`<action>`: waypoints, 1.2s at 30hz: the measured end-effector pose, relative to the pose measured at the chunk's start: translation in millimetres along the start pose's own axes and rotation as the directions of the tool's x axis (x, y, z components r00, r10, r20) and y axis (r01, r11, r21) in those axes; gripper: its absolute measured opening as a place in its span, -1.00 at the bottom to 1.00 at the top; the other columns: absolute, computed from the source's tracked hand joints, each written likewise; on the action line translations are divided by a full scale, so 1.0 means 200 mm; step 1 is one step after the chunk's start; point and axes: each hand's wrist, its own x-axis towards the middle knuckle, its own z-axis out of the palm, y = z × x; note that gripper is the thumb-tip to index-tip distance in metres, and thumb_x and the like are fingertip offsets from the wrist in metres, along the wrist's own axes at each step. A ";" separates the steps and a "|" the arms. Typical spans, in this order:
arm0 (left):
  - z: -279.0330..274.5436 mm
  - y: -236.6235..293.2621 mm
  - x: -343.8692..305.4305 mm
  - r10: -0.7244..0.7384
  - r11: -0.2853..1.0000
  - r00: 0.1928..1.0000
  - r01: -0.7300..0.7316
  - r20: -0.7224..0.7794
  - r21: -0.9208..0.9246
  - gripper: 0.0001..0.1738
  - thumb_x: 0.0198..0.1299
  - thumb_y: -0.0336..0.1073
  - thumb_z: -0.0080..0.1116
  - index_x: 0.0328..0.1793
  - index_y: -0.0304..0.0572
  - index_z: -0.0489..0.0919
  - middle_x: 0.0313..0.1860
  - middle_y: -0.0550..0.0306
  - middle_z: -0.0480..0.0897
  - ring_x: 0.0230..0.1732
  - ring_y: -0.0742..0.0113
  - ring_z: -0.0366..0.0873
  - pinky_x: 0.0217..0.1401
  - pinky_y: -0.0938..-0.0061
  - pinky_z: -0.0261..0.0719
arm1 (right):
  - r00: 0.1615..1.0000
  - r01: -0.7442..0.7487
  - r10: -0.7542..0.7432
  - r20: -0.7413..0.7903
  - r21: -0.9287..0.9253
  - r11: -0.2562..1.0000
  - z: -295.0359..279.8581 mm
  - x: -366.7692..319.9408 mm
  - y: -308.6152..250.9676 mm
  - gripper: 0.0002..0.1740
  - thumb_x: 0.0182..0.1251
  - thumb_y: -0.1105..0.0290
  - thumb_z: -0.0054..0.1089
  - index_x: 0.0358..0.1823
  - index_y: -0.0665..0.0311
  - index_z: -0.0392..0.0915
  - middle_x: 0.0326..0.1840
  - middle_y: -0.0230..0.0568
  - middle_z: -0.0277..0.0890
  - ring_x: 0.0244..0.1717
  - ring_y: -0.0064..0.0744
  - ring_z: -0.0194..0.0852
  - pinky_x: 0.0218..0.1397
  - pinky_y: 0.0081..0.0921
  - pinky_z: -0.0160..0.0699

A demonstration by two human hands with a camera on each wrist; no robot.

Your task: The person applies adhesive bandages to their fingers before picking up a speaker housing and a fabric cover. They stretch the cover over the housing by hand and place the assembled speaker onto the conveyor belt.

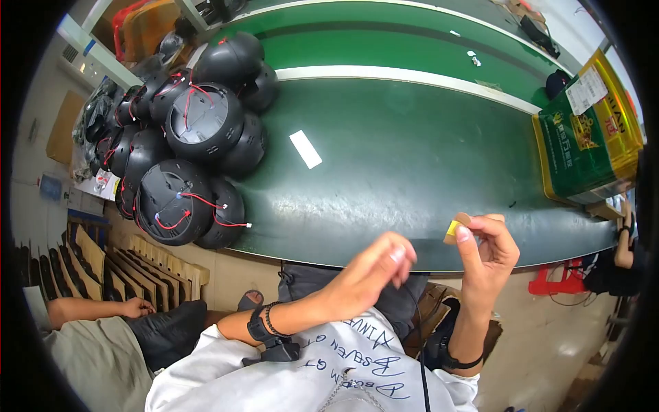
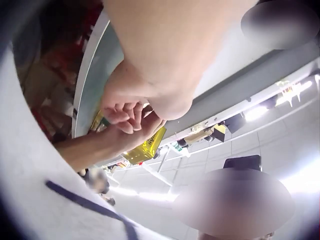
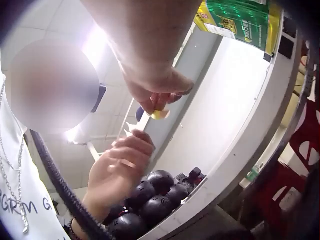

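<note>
My right hand (image 1: pixel 489 255) pinches a small yellow and tan piece (image 1: pixel 453 231) between thumb and fingertips, over the near edge of the green table (image 1: pixel 405 165). In the right wrist view the yellow piece (image 3: pixel 159 114) shows a rounded tan side. To its left, my left hand (image 1: pixel 374 275) hovers apart from the piece, its fingers loosely bent and blurred. Nothing shows in its grasp in the head view. A white strip (image 1: pixel 305 150) lies flat on the table, beyond the left hand.
Black rounded shells (image 1: pixel 199 123) with red wires are piled at the table's left end. A green and yellow tin (image 1: pixel 583 130) stands at the right end. At the lower left, another person's arm (image 1: pixel 96 309) rests near wooden racks (image 1: pixel 137 275).
</note>
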 end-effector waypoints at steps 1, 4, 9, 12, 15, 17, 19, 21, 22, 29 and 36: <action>-0.01 -0.02 0.02 -0.004 1.000 1.000 0.004 0.006 0.002 -0.52 0.69 0.08 -0.35 0.15 -0.15 0.44 -0.21 0.19 0.51 -0.22 0.47 0.43 -0.14 0.56 0.38 | 0.994 -0.061 0.071 -0.081 0.112 0.992 0.00 -0.02 0.02 -0.77 0.20 0.66 0.47 -0.11 0.34 0.72 -0.16 -0.26 0.67 -0.14 -0.53 0.55 -0.07 -0.58 0.40; -0.01 -0.03 0.11 0.130 0.981 0.940 -0.169 -0.317 -0.098 -0.65 0.70 -0.10 -0.30 0.23 -0.15 0.42 -0.05 0.17 0.51 -0.04 0.47 0.45 0.00 0.52 0.39 | 0.978 0.034 -0.025 -0.206 0.039 0.999 0.13 -0.10 0.02 -0.69 0.19 0.66 0.51 -0.05 0.31 0.68 -0.16 -0.26 0.65 -0.16 -0.56 0.54 -0.12 -0.62 0.39; 0.07 0.00 0.17 0.145 0.976 0.916 -0.193 -0.375 -0.095 -0.66 0.70 -0.11 -0.29 0.28 -0.14 0.41 0.06 0.15 0.49 0.11 0.45 0.44 0.09 0.48 0.40 | 0.943 0.106 -0.122 -0.308 -0.069 0.992 0.26 -0.14 0.01 -0.72 0.15 0.65 0.54 -0.13 0.25 0.71 -0.22 -0.31 0.72 -0.20 -0.52 0.49 -0.14 -0.61 0.38; 0.09 -0.02 0.19 0.129 0.979 0.919 -0.178 -0.372 -0.098 -0.65 0.70 -0.11 -0.28 0.29 -0.15 0.40 0.12 0.13 0.48 0.15 0.44 0.44 0.18 0.44 0.44 | 0.945 0.156 -0.181 -0.274 -0.113 0.981 0.26 -0.12 0.01 -0.77 0.16 0.62 0.55 -0.18 0.23 0.72 -0.22 -0.34 0.77 -0.22 -0.50 0.49 -0.16 -0.60 0.39; 0.12 -0.03 0.20 0.137 0.978 0.920 -0.185 -0.367 -0.098 -0.64 0.71 -0.09 -0.29 0.29 -0.16 0.39 0.15 0.12 0.47 0.17 0.42 0.44 0.26 0.41 0.46 | 0.944 0.218 -0.251 -0.214 -0.167 0.962 0.26 -0.12 0.01 -0.78 0.18 0.56 0.56 -0.16 0.21 0.72 -0.19 -0.36 0.80 -0.25 -0.52 0.51 -0.20 -0.58 0.40; 0.14 -0.02 0.20 0.145 0.978 0.920 -0.189 -0.365 -0.087 -0.63 0.71 -0.09 -0.29 0.29 -0.17 0.39 0.17 0.11 0.46 0.18 0.41 0.44 0.30 0.41 0.47 | 0.946 0.181 -0.212 -0.247 -0.142 0.973 0.26 -0.13 0.00 -0.75 0.17 0.55 0.57 -0.14 0.21 0.70 -0.20 -0.37 0.80 -0.26 -0.54 0.55 -0.25 -0.59 0.39; 0.15 -0.01 0.19 0.130 0.969 0.931 -0.191 -0.341 -0.154 -0.63 0.71 -0.09 -0.33 0.29 -0.16 0.39 0.18 0.10 0.45 0.20 0.41 0.43 0.32 0.43 0.47 | 0.948 0.174 -0.205 -0.242 -0.142 0.974 0.25 -0.14 -0.01 -0.74 0.17 0.56 0.57 -0.14 0.22 0.69 -0.21 -0.35 0.80 -0.25 -0.54 0.58 -0.26 -0.60 0.42; 0.16 0.00 0.20 0.115 0.976 0.932 -0.170 -0.344 -0.133 -0.62 0.71 -0.09 -0.34 0.30 -0.16 0.39 0.20 0.10 0.45 0.21 0.40 0.43 0.32 0.43 0.46 | 0.951 0.171 -0.200 -0.236 -0.139 0.975 0.25 -0.14 -0.01 -0.73 0.16 0.57 0.58 -0.14 0.23 0.68 -0.21 -0.34 0.79 -0.25 -0.55 0.61 -0.26 -0.62 0.46; 0.16 0.00 0.20 0.100 0.982 0.932 -0.148 -0.349 -0.113 -0.62 0.72 -0.09 -0.36 0.30 -0.17 0.38 0.21 0.09 0.45 0.21 0.40 0.43 0.33 0.43 0.46 | 0.957 0.153 -0.173 -0.233 -0.103 0.983 0.26 -0.14 -0.03 -0.72 0.15 0.59 0.58 -0.15 0.24 0.68 -0.22 -0.31 0.79 -0.25 -0.54 0.63 -0.26 -0.63 0.51; 0.14 -0.01 0.21 0.197 0.979 0.914 -0.202 -0.355 0.023 -0.62 0.71 -0.11 -0.35 0.29 -0.18 0.39 0.23 0.08 0.46 0.20 0.41 0.38 0.26 0.46 0.41 | 0.966 0.177 -0.199 -0.163 -0.139 0.974 0.23 -0.17 -0.02 -0.62 0.11 0.66 0.58 -0.06 0.30 0.63 -0.27 -0.20 0.77 -0.24 -0.46 0.72 -0.19 -0.58 0.64; 0.16 -0.02 0.22 0.279 0.959 0.886 -0.278 -0.371 0.056 -0.62 0.68 -0.08 -0.26 0.30 -0.19 0.38 0.23 0.08 0.46 0.18 0.46 0.35 0.24 0.49 0.35 | 0.941 0.245 -0.276 -0.194 -0.170 0.955 0.23 -0.18 -0.02 -0.57 0.07 0.70 0.57 -0.03 0.36 0.62 -0.27 -0.19 0.77 -0.24 -0.41 0.73 -0.17 -0.55 0.64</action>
